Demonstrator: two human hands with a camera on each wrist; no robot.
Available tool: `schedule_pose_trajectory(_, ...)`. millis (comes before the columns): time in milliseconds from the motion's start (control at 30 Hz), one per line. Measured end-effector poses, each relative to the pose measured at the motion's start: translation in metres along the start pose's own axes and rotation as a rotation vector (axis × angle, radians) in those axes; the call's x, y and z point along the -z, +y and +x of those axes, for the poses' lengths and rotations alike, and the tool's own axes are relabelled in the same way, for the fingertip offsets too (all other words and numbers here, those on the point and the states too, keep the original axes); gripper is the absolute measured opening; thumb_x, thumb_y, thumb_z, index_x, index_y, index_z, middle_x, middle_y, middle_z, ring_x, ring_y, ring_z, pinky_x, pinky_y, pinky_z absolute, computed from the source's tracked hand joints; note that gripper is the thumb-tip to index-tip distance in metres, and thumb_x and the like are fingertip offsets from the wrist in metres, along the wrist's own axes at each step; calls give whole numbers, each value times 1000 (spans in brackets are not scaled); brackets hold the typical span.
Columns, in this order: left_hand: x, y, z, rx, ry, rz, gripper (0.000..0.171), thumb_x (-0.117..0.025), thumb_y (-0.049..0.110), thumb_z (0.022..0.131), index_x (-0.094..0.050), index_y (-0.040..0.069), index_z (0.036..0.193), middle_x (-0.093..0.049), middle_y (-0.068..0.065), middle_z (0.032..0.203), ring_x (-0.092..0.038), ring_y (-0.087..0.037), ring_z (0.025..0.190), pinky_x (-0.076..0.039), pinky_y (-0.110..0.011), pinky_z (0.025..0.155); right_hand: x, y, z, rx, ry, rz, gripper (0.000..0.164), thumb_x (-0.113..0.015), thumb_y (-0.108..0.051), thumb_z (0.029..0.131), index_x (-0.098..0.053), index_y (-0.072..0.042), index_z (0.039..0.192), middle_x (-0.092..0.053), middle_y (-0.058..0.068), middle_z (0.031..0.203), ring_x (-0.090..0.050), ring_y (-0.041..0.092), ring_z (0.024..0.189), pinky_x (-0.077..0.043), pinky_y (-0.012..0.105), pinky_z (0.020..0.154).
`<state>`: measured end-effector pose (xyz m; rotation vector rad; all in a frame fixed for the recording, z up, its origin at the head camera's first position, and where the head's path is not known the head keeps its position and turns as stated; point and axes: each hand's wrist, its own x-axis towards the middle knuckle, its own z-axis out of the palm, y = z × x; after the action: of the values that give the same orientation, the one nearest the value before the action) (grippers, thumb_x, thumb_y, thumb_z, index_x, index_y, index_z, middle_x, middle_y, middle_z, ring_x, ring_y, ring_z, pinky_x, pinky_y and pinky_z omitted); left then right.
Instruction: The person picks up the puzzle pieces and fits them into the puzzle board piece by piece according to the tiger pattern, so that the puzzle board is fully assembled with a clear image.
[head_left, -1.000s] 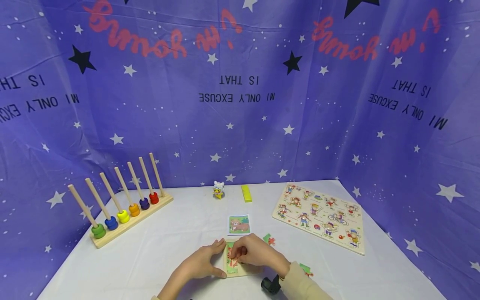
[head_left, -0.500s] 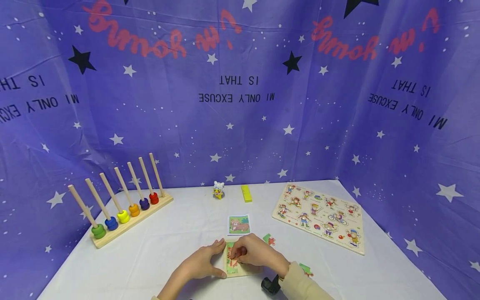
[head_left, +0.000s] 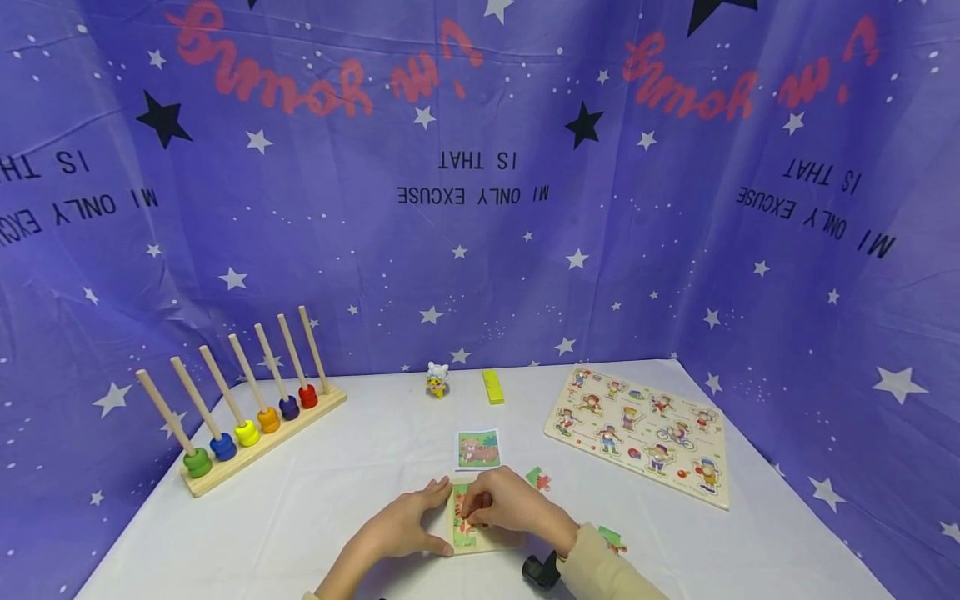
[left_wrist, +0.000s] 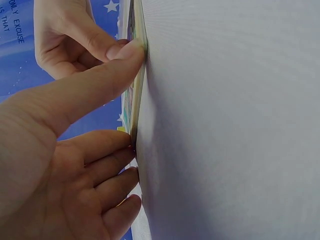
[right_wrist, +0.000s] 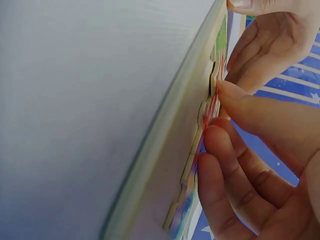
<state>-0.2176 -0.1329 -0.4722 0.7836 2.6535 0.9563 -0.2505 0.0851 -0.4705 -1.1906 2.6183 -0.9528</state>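
Note:
A shallow wooden puzzle board [head_left: 487, 549] lies flat near the table's front, its left part filled by green and red printed pieces [head_left: 465, 537]. My left hand [head_left: 401, 525] rests against the board's left side, thumb at the near corner and fingertips at the far corner. Over the board's middle, my right hand [head_left: 510, 500] pinches a reddish jigsaw piece [right_wrist: 214, 102] between thumb and curled fingers. In the right wrist view, pieces with raised wooden edges sit along the board beneath those fingers. The right hand hides much of the board in the head view.
Loose jigsaw pieces lie right of the board, one behind the hand [head_left: 538, 478], another by the sleeve [head_left: 612, 538]. A bear picture card [head_left: 478, 450] lies beyond. A peg stacker [head_left: 262, 442], figurine [head_left: 437, 380], yellow block [head_left: 492, 387] and peg puzzle [head_left: 641, 433] stand farther out.
Both hands stay nearly in place on the board. The right hand's fingertips shift only slightly; the surrounding things have not moved.

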Motion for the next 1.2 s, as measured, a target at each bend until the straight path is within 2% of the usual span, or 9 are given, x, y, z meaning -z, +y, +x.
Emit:
schedule_pose_trajectory(233, 0, 0, 1, 5, -6, -10, 90, -84, 34, 69, -44, -6, 139, -35, -22, 149, -32, -45, 135, -28, -60, 108, 0, -2, 0, -24, 17, -11, 9, -78, -5, 79, -75, -14, 79, -63, -12, 69, -48, -4, 54, -44, 13, 50)
schedule_pose_trajectory(533, -1, -2, 1, 3, -4, 1, 90, -84, 34, 69, -45, -6, 139, -36, -21, 149, -33, -45, 135, -29, -59, 107, -1, -2, 0, -51, 26, 45, 10, -79, -4, 78, -75, -14, 78, -63, -11, 68, -49, -3, 53, -45, 13, 50)
schedule_pose_trajectory(767, 0, -1, 0, 2, -4, -4, 90, -84, 34, 69, -45, -7, 138, -36, -22, 149, -33, -45, 135, -28, -59, 107, 0, -5, 0, -57, 8, 2, 12, -79, -3, 77, -75, -14, 77, -62, -13, 74, -50, -4, 61, -46, 13, 55)
schedule_pose_trajectory(933, -1, -1, 1, 8, -7, -8, 90, -84, 34, 68, -45, -6, 138, -37, -21, 149, -33, -45, 135, -28, -60, 107, 1, -4, -2, -37, -9, -14, 12, -80, -4, 77, -76, -15, 80, -62, -14, 74, -51, -5, 62, -48, 13, 57)
schedule_pose_trajectory(1200, -1, -2, 1, 9, -2, 1, 90, -84, 34, 68, -45, -6, 138, -38, -21, 148, -33, -44, 135, -28, -59, 108, 6, 3, -11, 12, -40, -33, 17, -79, -5, 78, -77, -14, 93, -63, -13, 79, -54, -4, 68, -49, 12, 61)
